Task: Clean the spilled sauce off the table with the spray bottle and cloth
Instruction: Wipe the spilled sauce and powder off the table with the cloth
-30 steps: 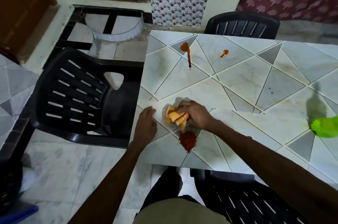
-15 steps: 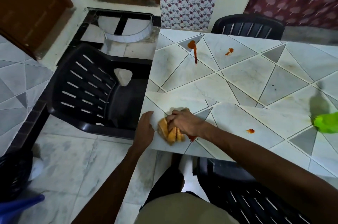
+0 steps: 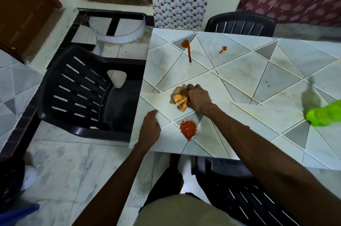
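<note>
The right hand [image 3: 198, 99] is curled round the bunched orange cloth [image 3: 178, 99], pressing it to the table [image 3: 239, 72]; the left hand [image 3: 150, 127] lies loosely flat by the near edge, holding nothing; the red sauce patch [image 3: 188, 129] sits just on the person's side of the cloth, between the hands, nearer the right; a long streak [image 3: 187, 51] and a small blot [image 3: 223, 49] lie well beyond; the blurred green spray bottle [image 3: 325, 116] is far right.

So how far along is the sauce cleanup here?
Early: nothing looks wiped clean. In hand: the right hand grips the bunched orange cloth on the table, just beyond the speckled red patch; the left hand rests by the edge. Left: that patch, plus the long sauce streak and small blob at the far end. The green spray bottle sits aside, right.
</note>
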The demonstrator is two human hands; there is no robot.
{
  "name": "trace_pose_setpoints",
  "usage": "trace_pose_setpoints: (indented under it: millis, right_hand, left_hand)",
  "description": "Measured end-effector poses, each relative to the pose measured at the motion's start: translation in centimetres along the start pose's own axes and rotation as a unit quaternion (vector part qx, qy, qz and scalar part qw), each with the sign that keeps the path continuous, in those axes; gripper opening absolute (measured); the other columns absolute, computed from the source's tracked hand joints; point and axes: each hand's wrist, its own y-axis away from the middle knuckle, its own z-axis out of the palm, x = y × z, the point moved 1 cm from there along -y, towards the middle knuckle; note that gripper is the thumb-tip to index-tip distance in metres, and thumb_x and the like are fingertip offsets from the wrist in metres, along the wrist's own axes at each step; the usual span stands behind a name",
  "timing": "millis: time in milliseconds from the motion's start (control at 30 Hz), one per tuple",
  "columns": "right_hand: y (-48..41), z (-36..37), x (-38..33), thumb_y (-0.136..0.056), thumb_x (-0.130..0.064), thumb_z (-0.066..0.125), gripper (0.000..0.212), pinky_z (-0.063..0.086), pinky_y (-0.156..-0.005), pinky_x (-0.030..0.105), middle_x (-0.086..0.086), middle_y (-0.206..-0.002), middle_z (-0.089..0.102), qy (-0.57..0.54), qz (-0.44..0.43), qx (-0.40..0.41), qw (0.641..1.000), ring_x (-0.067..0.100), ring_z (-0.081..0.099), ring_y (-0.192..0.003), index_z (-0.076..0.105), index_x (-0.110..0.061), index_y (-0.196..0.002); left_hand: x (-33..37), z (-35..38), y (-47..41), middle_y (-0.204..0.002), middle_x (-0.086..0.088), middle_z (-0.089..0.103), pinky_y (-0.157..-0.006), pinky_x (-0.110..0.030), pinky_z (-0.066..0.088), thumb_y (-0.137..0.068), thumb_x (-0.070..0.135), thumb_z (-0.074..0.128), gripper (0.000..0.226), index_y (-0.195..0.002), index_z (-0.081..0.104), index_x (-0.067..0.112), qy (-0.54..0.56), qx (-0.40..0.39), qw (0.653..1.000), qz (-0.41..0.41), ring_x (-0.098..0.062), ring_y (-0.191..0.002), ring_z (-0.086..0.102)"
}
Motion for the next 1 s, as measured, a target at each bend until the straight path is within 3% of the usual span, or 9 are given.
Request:
trace_pose_setpoints:
  millis: [67, 167, 300, 433, 533, 667, 767, 867, 1000]
  right_hand:
    - [0.6, 1.7, -0.1, -0.092, -0.036, 0.060, 0.040, 0.050, -0.095, 0.039, 0.007, -0.138, 0.053, -0.019, 0.009, -0.032, 0.999, 0.035, 0.050, -0.124, 0.061, -0.030, -0.132]
    - [2.7, 3.4, -0.6, -0.091, -0.033, 0.060, 0.042, 0.048, -0.090, 0.035, 0.001, -0.142, 0.052, -0.011, -0.042, -0.053, 0.998, 0.033, 0.049, -0.123, 0.060, -0.038, -0.133]
    - [4.4, 3.4, 0.6, -0.089, -0.024, 0.061, 0.047, 0.050, -0.095, 0.039, -0.002, -0.150, 0.047, -0.056, -0.082, -0.068, 0.993, 0.034, 0.053, -0.122, 0.061, -0.038, -0.133]
    - [5.1, 0.7, 3.5, -0.077, -0.025, 0.041, 0.054, 0.049, -0.089, 0.034, 0.014, -0.120, 0.063, -0.207, 0.025, 0.042, 0.977, 0.035, 0.059, -0.109, 0.071, -0.013, -0.120]
    - [5.6, -1.8, 7.8, -0.063, -0.041, 0.034, 0.070, 0.049, -0.078, 0.036, 0.018, -0.103, 0.065, -0.227, 0.103, 0.134, 0.959, 0.037, 0.063, -0.095, 0.072, -0.009, -0.113]
    - [6.3, -2.8, 14.7, -0.069, -0.031, 0.045, 0.048, 0.042, -0.067, 0.036, 0.023, -0.097, 0.059, -0.183, 0.281, 0.156, 0.929, 0.044, 0.063, -0.090, 0.068, -0.009, -0.105]
    - [7.2, -2.0, 18.5, -0.069, -0.032, 0.037, 0.059, 0.047, -0.071, 0.041, 0.026, -0.105, 0.055, -0.159, 0.382, 0.129, 0.901, 0.048, 0.062, -0.095, 0.060, -0.005, -0.116]
    - [7.4, -0.7, 18.5, -0.066, -0.034, 0.037, 0.068, 0.048, -0.080, 0.040, 0.024, -0.116, 0.056, -0.187, 0.390, 0.083, 0.898, 0.045, 0.060, -0.102, 0.059, -0.009, -0.125]
    - [6.7, 1.1, 13.2, -0.071, -0.053, 0.039, 0.076, 0.051, -0.085, 0.037, 0.018, -0.130, 0.061, -0.215, 0.298, 0.062, 0.928, 0.041, 0.065, -0.105, 0.060, -0.017, -0.134]
  left_hand:
    - [0.1, 0.2, -0.3, -0.140, -0.011, 0.052, -0.109, -0.029, 0.035, -0.100, 0.007, 0.047, 0.038, -0.138, 0.049, 0.006, -0.025, -0.002, 1.000, 0.012, -0.025, -0.131, 0.047]
    - [0.1, 0.4, -1.0, -0.137, -0.011, 0.054, -0.107, -0.031, 0.038, -0.098, 0.009, 0.052, 0.038, -0.136, 0.051, 0.007, -0.049, 0.008, 0.999, 0.022, -0.025, -0.129, 0.047]
    - [0.5, 0.8, -2.5, -0.137, -0.011, 0.055, -0.107, -0.034, 0.041, -0.095, 0.010, 0.057, 0.039, -0.134, 0.054, 0.007, -0.071, 0.005, 0.997, 0.035, -0.026, -0.128, 0.049]
    - [1.6, 1.5, -4.6, -0.137, -0.013, 0.054, -0.107, -0.031, 0.037, -0.095, 0.006, 0.053, 0.040, -0.135, 0.053, 0.003, -0.086, -0.016, 0.993, 0.080, -0.028, -0.129, 0.047]
    - [2.9, 2.3, -6.4, -0.140, -0.014, 0.052, -0.108, -0.026, 0.030, -0.095, 0.009, 0.053, 0.042, -0.137, 0.052, 0.002, -0.107, -0.035, 0.988, 0.104, -0.028, -0.132, 0.044]
    - [4.0, 3.4, -8.3, -0.142, -0.013, 0.050, -0.110, -0.036, 0.036, -0.093, 0.015, 0.058, 0.047, -0.138, 0.051, 0.004, -0.145, -0.069, 0.978, 0.132, -0.028, -0.133, 0.042]
    - [4.3, 3.9, -9.1, -0.138, -0.015, 0.051, -0.105, -0.042, 0.041, -0.088, 0.018, 0.063, 0.047, -0.132, 0.054, 0.004, -0.181, -0.074, 0.971, 0.141, -0.032, -0.128, 0.046]
    - [4.4, 4.3, -9.3, -0.133, -0.015, 0.054, -0.098, -0.045, 0.045, -0.083, 0.020, 0.065, 0.048, -0.127, 0.056, 0.004, -0.208, -0.068, 0.966, 0.137, -0.033, -0.122, 0.049]
    - [4.5, 4.8, -9.4, -0.124, -0.015, 0.057, -0.092, -0.046, 0.047, -0.079, 0.020, 0.067, 0.046, -0.121, 0.058, 0.005, -0.225, -0.050, 0.965, 0.126, -0.031, -0.115, 0.052]
